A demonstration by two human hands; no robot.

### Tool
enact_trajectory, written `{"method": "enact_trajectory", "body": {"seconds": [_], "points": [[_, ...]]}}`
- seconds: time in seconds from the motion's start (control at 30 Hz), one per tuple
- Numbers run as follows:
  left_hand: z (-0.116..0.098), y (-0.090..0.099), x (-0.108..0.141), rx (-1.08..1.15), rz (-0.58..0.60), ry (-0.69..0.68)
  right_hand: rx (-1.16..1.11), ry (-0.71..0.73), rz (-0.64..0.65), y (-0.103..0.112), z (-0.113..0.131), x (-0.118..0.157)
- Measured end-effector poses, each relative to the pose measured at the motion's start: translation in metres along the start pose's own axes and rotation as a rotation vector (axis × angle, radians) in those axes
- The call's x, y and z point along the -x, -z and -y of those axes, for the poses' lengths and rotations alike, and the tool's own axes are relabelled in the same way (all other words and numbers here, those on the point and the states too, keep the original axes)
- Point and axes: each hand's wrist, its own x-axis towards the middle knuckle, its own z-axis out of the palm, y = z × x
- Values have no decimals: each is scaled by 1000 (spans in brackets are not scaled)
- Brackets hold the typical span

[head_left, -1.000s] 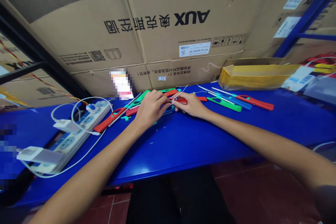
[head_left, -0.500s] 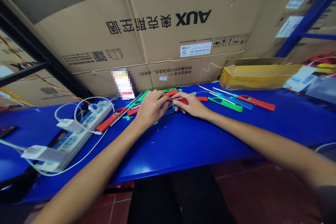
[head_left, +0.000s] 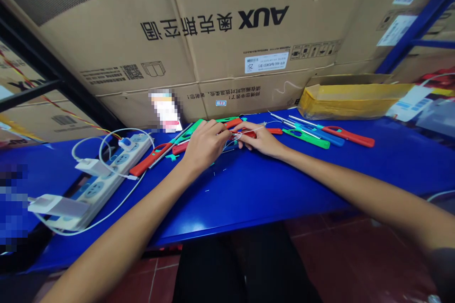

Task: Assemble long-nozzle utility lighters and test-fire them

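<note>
My left hand (head_left: 206,144) and my right hand (head_left: 262,139) meet over the back of the blue table. Between their fingertips runs a thin white wire (head_left: 239,136), looped, and both hands are closed on it. A red lighter piece (head_left: 249,134) shows between the hands, against my right fingers. Left of my left hand lie a red lighter (head_left: 151,160) and green pieces. To the right of my right hand are a green lighter (head_left: 310,138), a blue one (head_left: 334,139) and a red one (head_left: 350,136), with metal rods.
A white power strip (head_left: 106,181) with chargers and cables stands at the left. A lit phone (head_left: 166,110) leans on the large cardboard box (head_left: 213,66) behind. The yellow-taped box (head_left: 348,100) sits at the back right. Small white bits lie in front of my hands.
The fingers of my left hand have shifted slightly around the wire, and the loop between the hands has changed shape. The view has moved a little.
</note>
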Motion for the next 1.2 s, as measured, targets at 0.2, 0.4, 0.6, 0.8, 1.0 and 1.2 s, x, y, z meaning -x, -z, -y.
{"method": "enact_trajectory", "body": {"seconds": [0.2,0.4,0.6,0.8,1.0,1.2], "points": [[-2,1,0,19,-9,13,-34,-7,-12,-1,1,0],[1,1,-1,28,-37,-13,-70,12,-27,2,-1,-4],[3,0,0,29,-53,1,-88,-7,-8,2,1,-3],[3,-1,0,34,-34,6,-63,1,15,-1,-1,-2],[10,-1,2,101,-13,-13,-60,12,56,-3,-3,-3],[9,-1,1,89,-8,-11,-79,16,60,-2,-3,-2]]}}
